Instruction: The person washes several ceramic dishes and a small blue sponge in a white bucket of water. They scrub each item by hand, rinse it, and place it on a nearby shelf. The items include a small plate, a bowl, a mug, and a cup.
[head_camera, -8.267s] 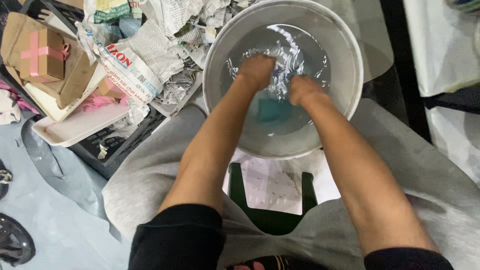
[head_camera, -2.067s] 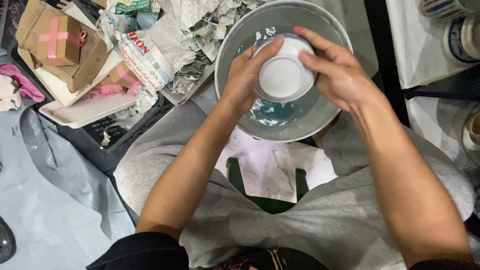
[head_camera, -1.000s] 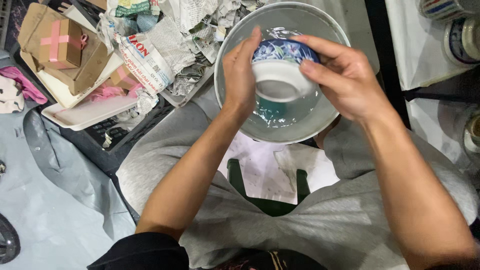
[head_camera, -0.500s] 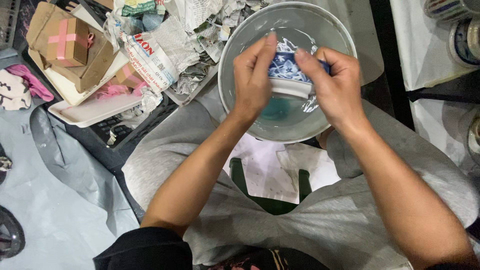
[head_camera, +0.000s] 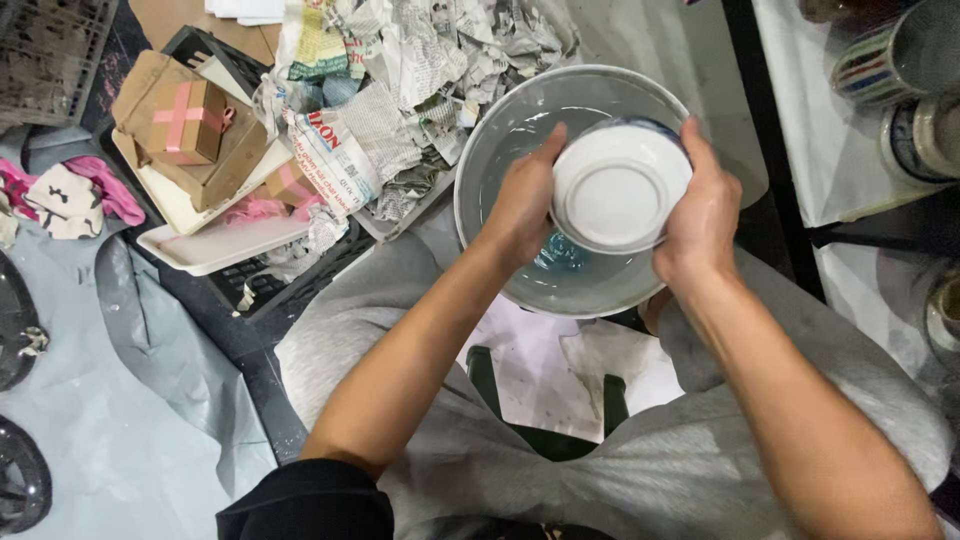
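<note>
The left hand (head_camera: 520, 205) and the right hand (head_camera: 700, 225) clasp a white bowl (head_camera: 620, 185) between them, fingers curled round its rim from either side. The bowl is tipped so its plain underside and foot ring face the camera; a strip of blue pattern shows along its upper edge. It is held above a large grey basin (head_camera: 500, 130) with water and something blue-green (head_camera: 560, 255) at the bottom.

The bowl sits inside the basin's outline, close to the far right rim, with open water to the left and below it. The right hand's knuckles reach the basin's right edge; the left hand lies over the middle. Both forearms run down toward the camera across the person's grey trousers (head_camera: 480, 470), and the basin's near rim sits just above the knees. Between the legs a green stool (head_camera: 545, 435) and pale floor show.

Left of the basin, touching its rim, is a heap of crumpled newspaper (head_camera: 400, 110) lying in a dark crate (head_camera: 290, 290). Further left in it lie a white tray (head_camera: 215, 250) and a cardboard box with pink tape (head_camera: 185, 120). A grey sheet (head_camera: 110, 400) covers the floor at lower left, with a pink and white cloth (head_camera: 70, 195) beside it. At the right, well apart from the hands, striped cups (head_camera: 880, 60) stand on a white shelf (head_camera: 820, 170).
</note>
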